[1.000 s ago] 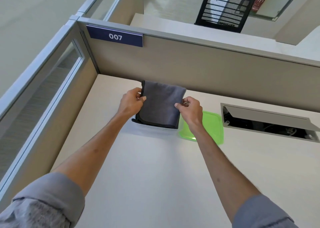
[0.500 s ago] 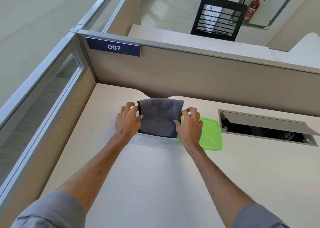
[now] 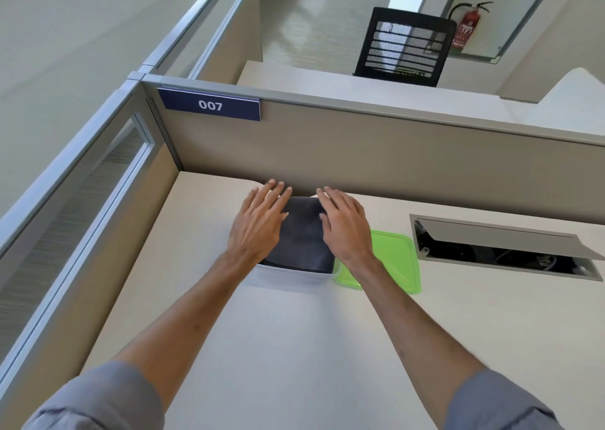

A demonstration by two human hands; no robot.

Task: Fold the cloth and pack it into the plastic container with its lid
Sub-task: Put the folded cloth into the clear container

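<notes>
The folded dark grey cloth (image 3: 300,239) lies inside the clear plastic container (image 3: 296,274), whose near rim shows below it. My left hand (image 3: 260,223) rests flat on the cloth's left side, fingers spread. On the cloth's right side my right hand (image 3: 345,225) lies flat in the same way. Neither hand grips anything. The green lid (image 3: 394,259) lies on the desk just right of the container, partly under my right wrist.
A beige partition wall (image 3: 360,164) with a "007" sign (image 3: 209,105) stands right behind the container. An open cable hatch (image 3: 504,253) is set into the desk at the right. A glazed partition (image 3: 82,207) borders the desk's left side.
The cloth went from being held by its sides above the container to lying inside it. Both hands let go of the sides and now lie flat on top of it.
</notes>
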